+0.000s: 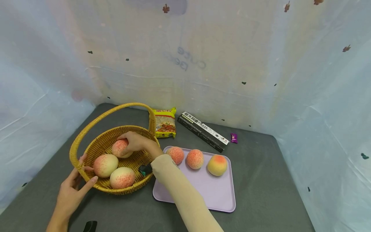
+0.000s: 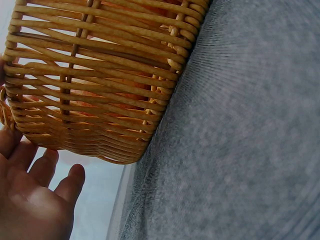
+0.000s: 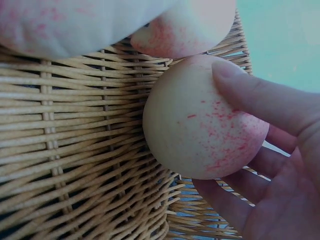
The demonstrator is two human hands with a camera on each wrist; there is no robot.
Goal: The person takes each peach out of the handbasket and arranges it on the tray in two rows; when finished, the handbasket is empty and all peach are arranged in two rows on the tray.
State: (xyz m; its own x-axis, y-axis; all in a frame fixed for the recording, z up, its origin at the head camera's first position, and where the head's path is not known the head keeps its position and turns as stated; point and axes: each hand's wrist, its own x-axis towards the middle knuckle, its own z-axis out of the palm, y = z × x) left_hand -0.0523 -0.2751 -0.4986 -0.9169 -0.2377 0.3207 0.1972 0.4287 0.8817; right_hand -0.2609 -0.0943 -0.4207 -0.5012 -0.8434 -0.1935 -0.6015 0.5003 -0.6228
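Note:
A yellow wicker basket (image 1: 139,189) with a tall arched handle stands at the left of the table. My right hand (image 1: 135,141) reaches into it and holds a pale peach with red speckles (image 1: 119,147), thumb on one side and fingers on the other; in the right wrist view this peach (image 3: 200,125) is close to the woven wall. Two more peaches, one at the left (image 1: 105,165) and one nearer me (image 1: 123,178), lie in the basket. By the handle's base, my left hand (image 1: 69,193) grips the basket's rim; its fingers (image 2: 44,167) show against the weave in the left wrist view.
Right of the basket, a lilac tray (image 1: 203,190) bears two red-speckled peaches (image 1: 195,159) and a yellow-orange peach (image 1: 217,165). Behind are a yellow food packet (image 1: 166,124), a long black pasta box (image 1: 203,131) and a small purple packet (image 1: 234,138). Pale sheeting (image 1: 220,64) surrounds the table.

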